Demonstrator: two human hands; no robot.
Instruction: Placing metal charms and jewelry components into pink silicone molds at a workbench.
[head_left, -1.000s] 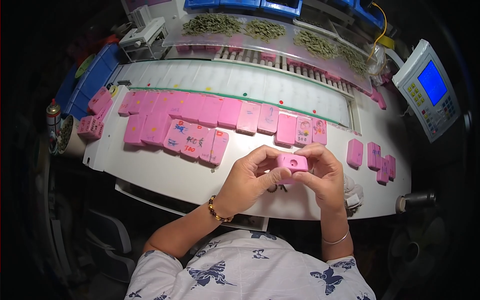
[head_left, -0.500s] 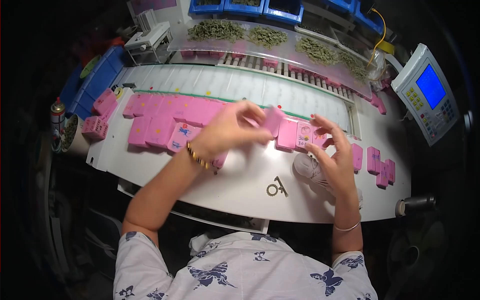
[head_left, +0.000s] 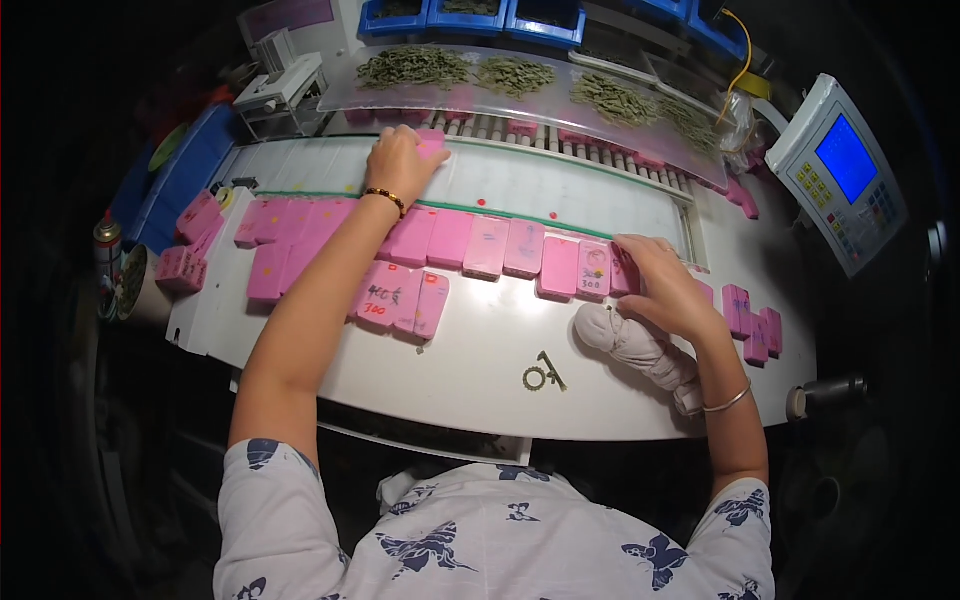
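Note:
My left hand [head_left: 402, 165] reaches over the pale slotted panel [head_left: 580, 195], to its far edge. Its fingers close round a pink block [head_left: 431, 143]. A row of pink blocks [head_left: 485, 248], some with handwritten marks, lies along the panel's green near edge. At the right part of that row, my right hand [head_left: 665, 288] has its fingers and thumb around a pink block [head_left: 622, 270], partly hidden by the hand. Just below that hand lies a rolled white cloth bundle [head_left: 640, 350]. More pink blocks [head_left: 390, 295] lie in front of the row, under my left forearm.
A toothed brass-coloured metal piece [head_left: 541, 374] rests on the white table. Beyond the panel are a roller track [head_left: 590, 152] and a clear shelf bearing dried green plant bits [head_left: 410, 68]. A keypad display [head_left: 840, 170] stands right; a spray can [head_left: 107, 245] is left.
My left hand has moved from above the row away to the far left, carrying a pink block. My right hand has come down onto a block in the row.

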